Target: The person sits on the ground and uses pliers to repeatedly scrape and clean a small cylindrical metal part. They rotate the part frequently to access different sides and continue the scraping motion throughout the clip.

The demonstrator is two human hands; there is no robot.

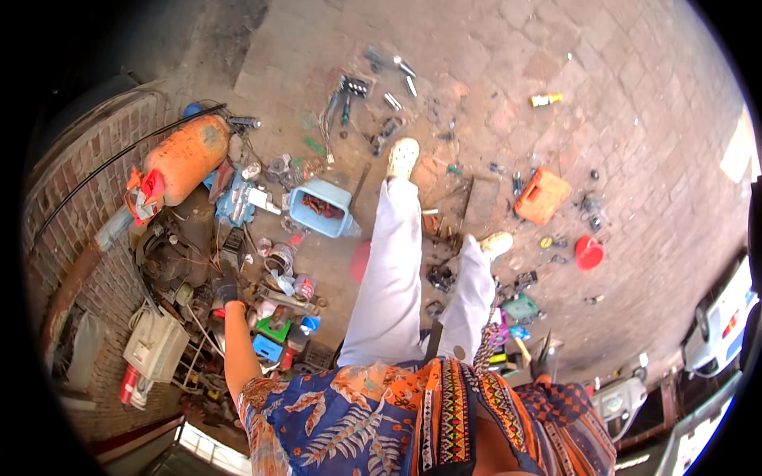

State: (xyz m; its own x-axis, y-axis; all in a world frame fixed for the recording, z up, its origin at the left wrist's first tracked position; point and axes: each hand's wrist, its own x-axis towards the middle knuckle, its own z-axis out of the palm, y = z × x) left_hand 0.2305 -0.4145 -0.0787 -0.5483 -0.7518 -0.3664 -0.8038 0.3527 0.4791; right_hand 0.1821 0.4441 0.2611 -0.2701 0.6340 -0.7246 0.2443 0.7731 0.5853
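Observation:
My left hand (226,285), in a dark glove, reaches over the heap of parts at the left. A dark, boxy part (232,244) with thin wires near it lies right at its fingertips. The glove blends with that part, so its grip is unclear. My right hand (542,366), also dark-gloved, is low at the right beside my hip and partly hidden by the patterned sleeve. From it a slim, dark, pointed tool (547,343) sticks up, its exact kind too small to make out. Closest to the left hand are a tin can (279,259) and a blue plastic piece (267,347).
An orange gas cylinder (187,159) leans by the brick wall (103,151). A light-blue bin (319,194) holds reddish scraps. Near my feet are an orange case (542,195), a red bucket (589,252) and scattered tools on the paving. Parked vehicles (718,321) stand at the right.

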